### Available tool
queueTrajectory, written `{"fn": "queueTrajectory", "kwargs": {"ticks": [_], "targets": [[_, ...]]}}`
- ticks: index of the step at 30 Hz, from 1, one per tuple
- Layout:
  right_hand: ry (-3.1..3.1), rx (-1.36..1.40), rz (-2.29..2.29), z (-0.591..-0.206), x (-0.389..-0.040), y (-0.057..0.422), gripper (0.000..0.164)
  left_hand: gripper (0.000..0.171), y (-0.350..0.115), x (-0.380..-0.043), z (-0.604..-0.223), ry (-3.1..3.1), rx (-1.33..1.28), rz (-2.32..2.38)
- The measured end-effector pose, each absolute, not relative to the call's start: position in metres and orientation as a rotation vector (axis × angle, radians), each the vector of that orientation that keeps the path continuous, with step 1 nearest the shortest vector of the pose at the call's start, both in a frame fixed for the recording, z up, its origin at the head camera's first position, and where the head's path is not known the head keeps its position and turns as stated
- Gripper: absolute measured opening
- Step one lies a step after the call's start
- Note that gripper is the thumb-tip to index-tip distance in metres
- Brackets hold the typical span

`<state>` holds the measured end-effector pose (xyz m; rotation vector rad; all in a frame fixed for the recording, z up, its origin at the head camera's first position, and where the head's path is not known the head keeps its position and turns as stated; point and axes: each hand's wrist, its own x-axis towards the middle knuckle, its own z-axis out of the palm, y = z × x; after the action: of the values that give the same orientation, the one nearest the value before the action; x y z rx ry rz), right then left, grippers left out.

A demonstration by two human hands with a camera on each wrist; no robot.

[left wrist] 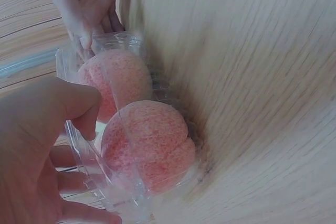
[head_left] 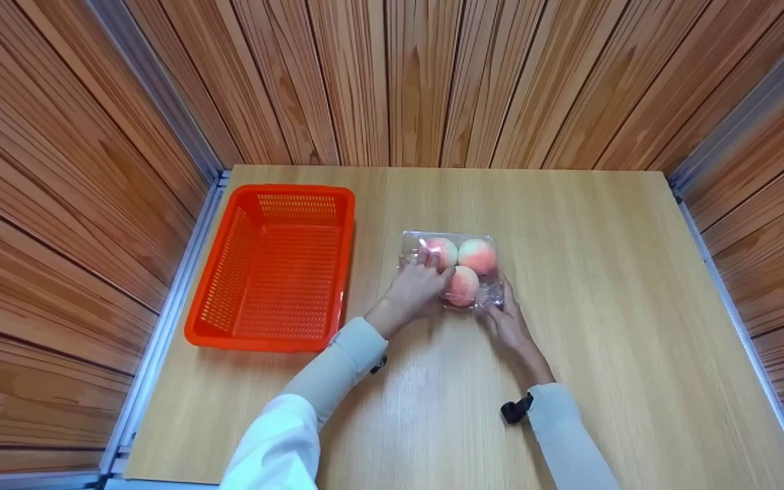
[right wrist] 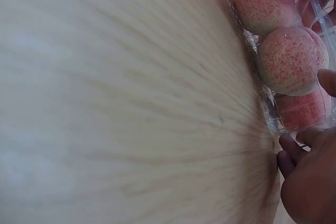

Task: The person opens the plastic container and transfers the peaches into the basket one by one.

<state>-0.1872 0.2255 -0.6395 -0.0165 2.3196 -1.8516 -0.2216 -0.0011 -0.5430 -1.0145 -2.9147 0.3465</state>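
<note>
A clear plastic clamshell box lies on the table with three pink-and-cream peaches inside, among them a back-right peach and a front peach. Over the box's left part, my left hand presses on the lid, its fingers spread and partly covering the third peach. At the front right corner, my right hand grips the box. In the right wrist view its thumb is over the top and its other fingers are low at the side. The lid appears lowered over the peaches; whether it is latched cannot be told.
An orange-red plastic basket with a perforated floor and slotted walls stands on the left of the wooden table. Wood-plank walls and metal rails enclose the table's back and sides.
</note>
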Motion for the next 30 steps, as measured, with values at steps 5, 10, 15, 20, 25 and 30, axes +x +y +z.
{"fn": "queueTrajectory", "kwargs": {"ticks": [5,10,15,20,25,30], "targets": [[2.22,0.038,-1.89,-0.639,-0.187,0.225,0.078,0.06,0.0,-0.223,-0.534,-2.929,-1.032,0.272],[2.237,0.036,-1.849,-0.638,-0.187,0.227,0.077,0.06,0.0,-0.224,-0.531,-2.96,-1.048,0.219],[2.25,0.014,-1.861,-0.638,-0.188,0.227,0.079,0.057,-0.001,-0.225,-0.53,-2.962,-1.064,0.172],[2.23,0.029,-1.864,-0.636,-0.189,0.225,0.079,0.057,-0.001,-0.227,-0.527,-3.001,-1.063,0.112],[2.224,0.024,-1.889,-0.639,-0.188,0.225,0.077,0.048,-0.005,-0.231,-0.524,-3.026,-1.083,-0.059],[2.184,-0.004,-1.941,-0.642,-0.187,0.224,0.075,0.047,-0.012,-0.242,-0.509,-3.075,-0.97,-0.416]]}}
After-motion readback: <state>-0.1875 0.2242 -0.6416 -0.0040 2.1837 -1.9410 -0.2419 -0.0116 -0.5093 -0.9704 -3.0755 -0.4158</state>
